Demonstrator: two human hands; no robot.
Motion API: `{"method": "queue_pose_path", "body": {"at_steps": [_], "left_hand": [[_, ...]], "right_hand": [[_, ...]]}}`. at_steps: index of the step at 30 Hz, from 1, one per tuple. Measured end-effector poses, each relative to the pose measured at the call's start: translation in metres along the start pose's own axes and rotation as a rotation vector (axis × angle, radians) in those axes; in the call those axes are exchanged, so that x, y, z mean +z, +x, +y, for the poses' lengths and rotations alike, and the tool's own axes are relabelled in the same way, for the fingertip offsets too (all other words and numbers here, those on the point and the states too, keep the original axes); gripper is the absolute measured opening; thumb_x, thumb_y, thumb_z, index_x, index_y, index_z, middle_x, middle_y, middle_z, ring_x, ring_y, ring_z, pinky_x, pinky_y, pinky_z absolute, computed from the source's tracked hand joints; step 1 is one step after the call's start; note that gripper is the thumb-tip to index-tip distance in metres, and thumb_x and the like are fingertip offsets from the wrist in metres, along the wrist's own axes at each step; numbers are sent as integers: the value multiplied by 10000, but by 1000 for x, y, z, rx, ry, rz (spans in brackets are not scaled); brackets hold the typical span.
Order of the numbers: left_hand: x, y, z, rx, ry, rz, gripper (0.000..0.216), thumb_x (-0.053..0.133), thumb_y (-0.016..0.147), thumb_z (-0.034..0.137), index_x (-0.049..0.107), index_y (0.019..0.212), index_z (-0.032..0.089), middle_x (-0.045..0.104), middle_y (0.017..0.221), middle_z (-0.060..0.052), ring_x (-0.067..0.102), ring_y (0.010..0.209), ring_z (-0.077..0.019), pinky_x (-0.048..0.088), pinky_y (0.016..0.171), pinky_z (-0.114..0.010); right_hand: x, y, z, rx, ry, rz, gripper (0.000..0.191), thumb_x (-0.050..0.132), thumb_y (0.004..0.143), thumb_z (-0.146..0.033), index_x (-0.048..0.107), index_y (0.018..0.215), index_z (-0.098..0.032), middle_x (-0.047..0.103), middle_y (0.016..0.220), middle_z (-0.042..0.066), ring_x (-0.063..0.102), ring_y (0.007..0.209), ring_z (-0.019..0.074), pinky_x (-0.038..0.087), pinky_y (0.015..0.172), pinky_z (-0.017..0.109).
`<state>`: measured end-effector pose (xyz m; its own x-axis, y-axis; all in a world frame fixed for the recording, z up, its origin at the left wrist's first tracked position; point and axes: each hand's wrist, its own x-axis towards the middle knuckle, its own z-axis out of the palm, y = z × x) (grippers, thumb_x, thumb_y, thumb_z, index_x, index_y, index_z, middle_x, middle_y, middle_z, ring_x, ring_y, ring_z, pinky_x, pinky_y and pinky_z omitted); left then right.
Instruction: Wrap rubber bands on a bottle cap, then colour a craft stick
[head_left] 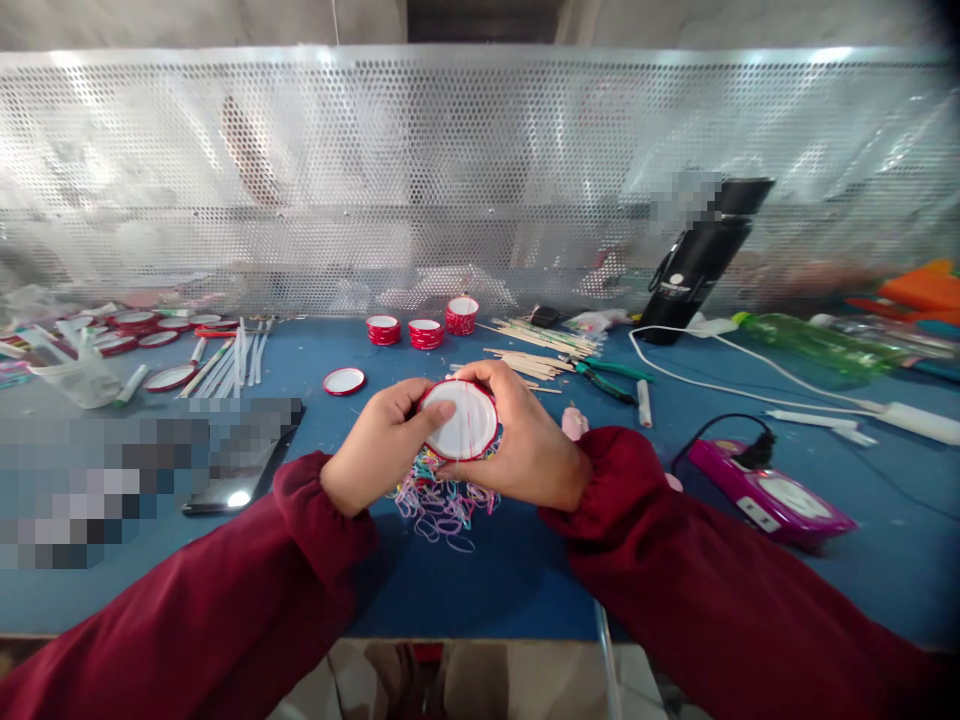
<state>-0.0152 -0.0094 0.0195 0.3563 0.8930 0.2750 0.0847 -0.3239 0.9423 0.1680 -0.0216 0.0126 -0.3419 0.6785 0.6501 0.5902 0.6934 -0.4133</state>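
Both hands hold a red-rimmed white jar lid [472, 425] above the table, its white inner face toward me. My left hand [382, 435] grips the left edge, thumb lying over the white face. Around the right edge, the fingers and thumb of my right hand [529, 440] are wrapped. A thin pinkish line runs down across the lid; it looks like a rubber band. Whether more lids are stacked behind it is hidden. Below the hands lies a tangled pile of coloured rubber bands [435, 510]. A single lid [344, 381] rests to the left.
Three banded stacks of red lids [426, 334] stand farther back. Wooden sticks [532, 363], pliers [604, 382] and a black bottle [697, 265] are beyond my right hand. A purple power strip [772, 490] lies right, a phone [247, 460] left. A perforated metal panel [465, 180] closes the back.
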Motion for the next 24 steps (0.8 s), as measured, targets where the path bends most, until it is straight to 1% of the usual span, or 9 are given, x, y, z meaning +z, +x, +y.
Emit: {"method": "queue_pose_path", "body": {"at_steps": [4,8,13,15,19,24], "left_hand": [[2,-3,2,-31,-79,-13,363,687,840,507,594,832,156,506,709,23,412,615,-102,346,536,-228],[3,-4,6,-33,-89,-31,391,693,836,525,584,838,150,484,705,34,389,606,-91,326,540,-227],[1,-4,9,-80,-49,-111,426,684,829,562,571,827,151,446,655,52,342,556,-78,278,503,-225],[0,-4,10,-91,-22,-125,436,675,831,577,562,817,156,430,632,59,324,539,-76,260,490,-226],[-1,-5,10,-81,-2,-121,433,667,837,580,561,810,161,424,620,60,321,540,-80,258,492,-230],[0,-6,11,-61,-9,-105,406,673,844,549,565,802,160,452,648,50,341,555,-82,272,503,-231]], "right_hand": [[2,0,3,40,107,-3,869,964,531,-466,443,1196,-263,622,1173,86,632,1063,313,511,936,492],[3,0,4,41,135,13,872,965,521,-487,440,1182,-268,622,1144,78,636,1038,313,523,907,487],[1,-1,4,1,141,-2,857,945,541,-527,447,1190,-269,610,1167,85,630,1049,315,521,914,489],[-1,-1,3,-12,130,-13,855,941,543,-540,457,1193,-270,614,1161,83,630,1040,314,521,910,488],[-3,-1,1,-27,116,-28,832,931,553,-556,470,1185,-269,621,1142,76,631,1021,306,519,902,485],[-2,0,2,-29,134,-10,847,925,552,-581,466,1189,-263,620,1126,76,631,1013,305,514,896,486]]}}
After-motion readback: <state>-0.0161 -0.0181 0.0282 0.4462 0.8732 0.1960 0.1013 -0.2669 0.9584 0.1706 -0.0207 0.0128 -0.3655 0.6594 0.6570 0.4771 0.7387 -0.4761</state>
